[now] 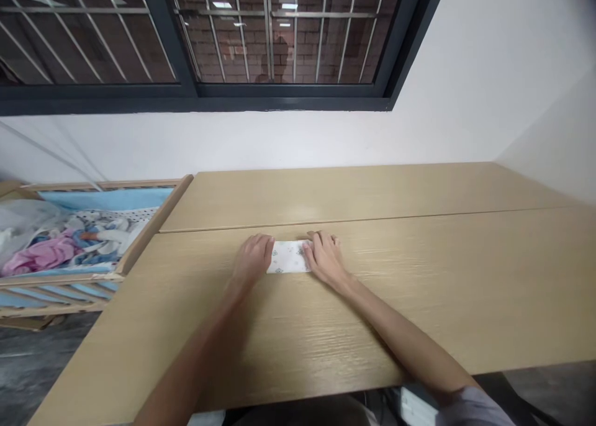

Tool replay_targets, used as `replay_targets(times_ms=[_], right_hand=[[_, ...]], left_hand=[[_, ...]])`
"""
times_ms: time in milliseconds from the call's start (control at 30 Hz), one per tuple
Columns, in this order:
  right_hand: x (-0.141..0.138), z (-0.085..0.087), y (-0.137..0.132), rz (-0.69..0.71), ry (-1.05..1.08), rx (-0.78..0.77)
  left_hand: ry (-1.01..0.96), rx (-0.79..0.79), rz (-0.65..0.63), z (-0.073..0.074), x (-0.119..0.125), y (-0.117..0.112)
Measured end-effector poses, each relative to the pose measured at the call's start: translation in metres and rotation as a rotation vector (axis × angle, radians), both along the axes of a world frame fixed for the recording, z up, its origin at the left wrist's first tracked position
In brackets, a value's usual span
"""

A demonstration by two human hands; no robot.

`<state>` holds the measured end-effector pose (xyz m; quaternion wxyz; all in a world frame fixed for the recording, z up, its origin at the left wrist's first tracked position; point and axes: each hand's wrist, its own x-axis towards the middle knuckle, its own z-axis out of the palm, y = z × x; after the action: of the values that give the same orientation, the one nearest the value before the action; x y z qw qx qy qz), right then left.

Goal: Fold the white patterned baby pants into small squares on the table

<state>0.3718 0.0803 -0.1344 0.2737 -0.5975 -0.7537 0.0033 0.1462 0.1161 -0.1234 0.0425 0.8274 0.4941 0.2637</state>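
A small rectangle of white folded cloth (287, 257) with a sparse dark print lies flat on the light wooden table (419, 271), in the middle of the head view. At its left edge is my left hand (254, 257), fingers together and curled down, closed on that edge. My right hand (326, 258) rests over the right end with its fingers a little apart, the thumb side on the cloth. Both hands hide the cloth's ends.
To the left of the table stands a wooden crib (153, 227) with blue lining, holding a heap of fabrics, a pink cloth (46, 252) and a clear plastic bag (28, 221). Behind the table are a white wall and a barred window (279, 94). A seam runs across the tabletop.
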Motion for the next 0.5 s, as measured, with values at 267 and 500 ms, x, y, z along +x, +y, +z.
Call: replay_targets(times_ms=[267,500], right_hand=[[-0.01,-0.021,-0.005,0.361,-0.212,-0.029],[-0.003,-0.031,-0.002,0.347,-0.186,-0.102]], left_hand=[[0.222,0.039,-0.179,-0.041,0.031,-0.043],[0.268,0.008,-0.195,-0.05,0.012,-0.033]])
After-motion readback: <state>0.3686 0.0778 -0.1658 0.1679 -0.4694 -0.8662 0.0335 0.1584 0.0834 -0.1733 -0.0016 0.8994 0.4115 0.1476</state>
